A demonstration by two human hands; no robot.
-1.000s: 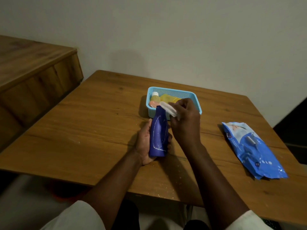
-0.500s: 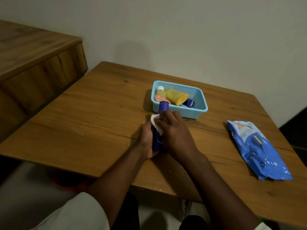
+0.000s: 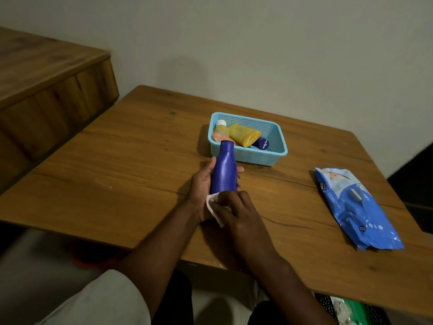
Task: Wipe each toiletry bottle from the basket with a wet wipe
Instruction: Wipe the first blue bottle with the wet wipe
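1. My left hand [image 3: 202, 184] cradled the blue bottle [image 3: 224, 168] from beneath at the centre of the frame, thumb up along its left side and fingertips curling out past its right side.
2. The bottle was smooth, glossy plastic, wide at the base and narrowing to a rounded neck that pointed toward the top of the frame, tilted over the table [image 3: 131, 165].
3. My right hand [image 3: 236, 211] sat just below the bottle's base, fingers curled and pinching a white wet wipe [image 3: 213, 205] against the bottom end of the bottle.
4. The wipe was soft and crumpled, a folded corner hanging down between my two wrists.
5. Just above the bottle's neck stood a light blue basket [image 3: 275, 150], rectangular, with perforated mesh walls and a solid rim.
6. Inside it lay a small peach bottle [image 3: 220, 132] with a white cap at the left, a yellow tube [image 3: 243, 134] slanting across the middle, and a dark blue rounded container [image 3: 262, 143] tucked under the tube's lower end.
7. At the right of the frame a blue wipes pack [image 3: 356, 207] lay flat, a crinkled, shiny plastic pouch, well apart from my hands.
8. The table was wood-grained with a matte brown top and faint pale specks near its lower edge.
9. A wooden cabinet [image 3: 46, 85] of similar grain filled the upper left of the frame.
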